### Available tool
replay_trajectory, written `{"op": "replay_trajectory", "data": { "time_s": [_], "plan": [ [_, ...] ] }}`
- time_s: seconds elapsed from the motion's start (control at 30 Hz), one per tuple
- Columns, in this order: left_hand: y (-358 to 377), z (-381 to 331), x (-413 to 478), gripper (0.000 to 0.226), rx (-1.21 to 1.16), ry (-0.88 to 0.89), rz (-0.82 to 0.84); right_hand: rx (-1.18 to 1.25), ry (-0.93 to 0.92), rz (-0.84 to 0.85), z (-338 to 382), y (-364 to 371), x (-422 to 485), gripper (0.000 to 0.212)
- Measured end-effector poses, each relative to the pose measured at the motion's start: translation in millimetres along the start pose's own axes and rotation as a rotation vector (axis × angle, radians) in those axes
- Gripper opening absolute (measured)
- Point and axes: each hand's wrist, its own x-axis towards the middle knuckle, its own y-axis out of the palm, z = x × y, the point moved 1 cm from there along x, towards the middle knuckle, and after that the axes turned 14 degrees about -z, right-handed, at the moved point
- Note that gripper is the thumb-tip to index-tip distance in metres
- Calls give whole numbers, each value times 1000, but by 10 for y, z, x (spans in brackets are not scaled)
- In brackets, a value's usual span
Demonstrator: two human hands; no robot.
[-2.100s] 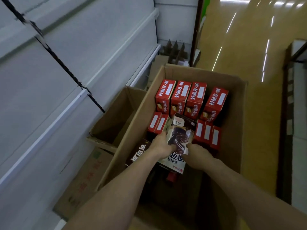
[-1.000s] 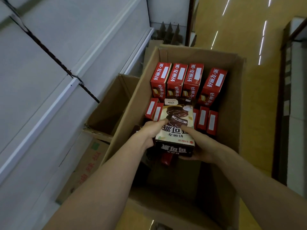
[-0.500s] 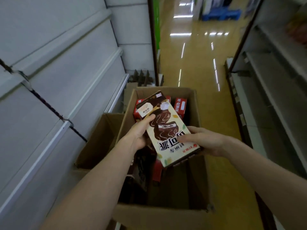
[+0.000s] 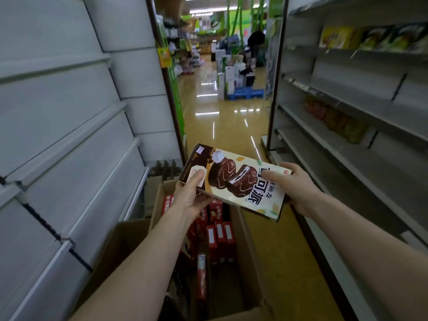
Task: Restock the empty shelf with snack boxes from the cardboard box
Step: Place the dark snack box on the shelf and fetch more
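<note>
Gripping the snack box (image 4: 234, 181) at opposite ends, left hand (image 4: 192, 194) and right hand (image 4: 298, 192) hold it above the cardboard box (image 4: 246, 251) rim, higher than before, with the open aisle ahead.

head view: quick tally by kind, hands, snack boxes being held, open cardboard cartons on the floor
hands: 2, left hand and right hand
held snack box: 1, both hands have a grip on it
open cartons: 2, large carton and side carton
total: 5
</note>
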Motion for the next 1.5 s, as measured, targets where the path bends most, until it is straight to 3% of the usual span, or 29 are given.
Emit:
{"op": "replay_trajectory", "data": {
  "time_s": [0.13, 0.2, 0.3, 0.57, 0.7, 0.8, 0.97, 1.07, 1.2, 1.5],
  "plan": [
    [244, 71, -226, 52, -22, 8, 58, 44, 41, -29, 91, -307, -140, 83],
    [398, 95, -376, 43, -26, 8, 104, 65, 29, -33, 190, -545, -201, 83],
    [685, 123, -686, 21, -17, -7, 180, 84, -27, -72, 351, -953, -315, 73],
    [1589, 427, -1738, 15, 62, 49, 379, 86, -169, -244, 658, -2391, -804, 52],
    [1994, 643, -2349, 32, 71, 56, 490, 142, -239, -362, 738, -3104, -1151, 51],
    [2252, 802, -2761, 30, 70, 46, 555, 150, -294, -433, 773, -3573, -1401, 51],
    [2660, 1080, -3462, 58, 63, 7, 661, 140, -359, -539, 808, -4348, -1899, 49],
    [2893, 1247, -3869, 48, 74, -18, 746, 138, -385, -607, 826, -4744, -2163, 50],
    [3155, 1458, -4355, 19, 141, -55, 862, 103, -399, -724, 814, -5234, -2463, 52],
    [3706, 1958, -5293, 8, 240, -189, 1107, 161, -387, -982, 664, -6118, -2990, 58]
  ]
}}
